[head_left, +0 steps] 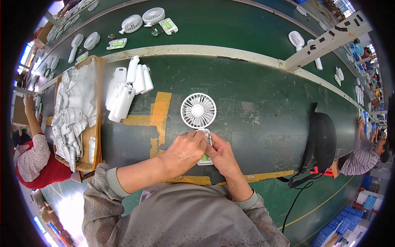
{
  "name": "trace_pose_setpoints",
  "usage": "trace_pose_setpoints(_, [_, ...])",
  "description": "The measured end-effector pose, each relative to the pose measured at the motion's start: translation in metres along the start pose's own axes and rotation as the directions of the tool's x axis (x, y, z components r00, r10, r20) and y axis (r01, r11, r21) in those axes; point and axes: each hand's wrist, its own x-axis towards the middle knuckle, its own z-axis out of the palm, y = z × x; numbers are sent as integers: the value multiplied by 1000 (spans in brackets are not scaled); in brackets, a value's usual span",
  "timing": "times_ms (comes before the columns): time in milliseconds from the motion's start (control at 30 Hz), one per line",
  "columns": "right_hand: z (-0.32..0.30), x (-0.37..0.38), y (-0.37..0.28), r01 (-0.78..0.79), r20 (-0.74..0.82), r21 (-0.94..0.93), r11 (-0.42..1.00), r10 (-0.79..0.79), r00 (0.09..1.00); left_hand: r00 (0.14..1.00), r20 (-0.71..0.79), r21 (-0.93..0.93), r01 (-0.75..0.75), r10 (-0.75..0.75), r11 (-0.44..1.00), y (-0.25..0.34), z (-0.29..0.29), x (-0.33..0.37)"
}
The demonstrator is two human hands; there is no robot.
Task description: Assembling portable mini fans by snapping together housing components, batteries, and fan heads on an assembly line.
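Observation:
A white handheld fan lies on the green work table in front of me, its round slatted head [198, 110] pointing away from me. Its handle [204, 162] is open and shows a green battery cell inside. My right hand [222, 157] grips the handle from the right, thumb along its edge. Over the top of the handle, just below the fan head, my left hand [184, 151] is closed with its fingertips pinched together. Whatever those fingertips hold is hidden by the fingers.
A cardboard box [98, 153] of white plastic shells stands at left, beside a pile of white handle covers [122, 101]. Beyond a pale rail [197, 50], a green belt carries more fans [153, 16]. A black strapped item [322, 140] lies at right. Co-workers sit on both sides.

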Motion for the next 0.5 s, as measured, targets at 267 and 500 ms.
trace_pose_setpoints(267, [-17, 1, -10, -295, 173, 512, 807, 239, 955, 991, -130, -121, 13, -29, 993, -5, 5, -7])
trace_pose_setpoints(500, [-14, 4, -6, -257, 80, 449, 856, 248, 966, 992, -105, -150, 56, -72, 987, -3, 2, -6])
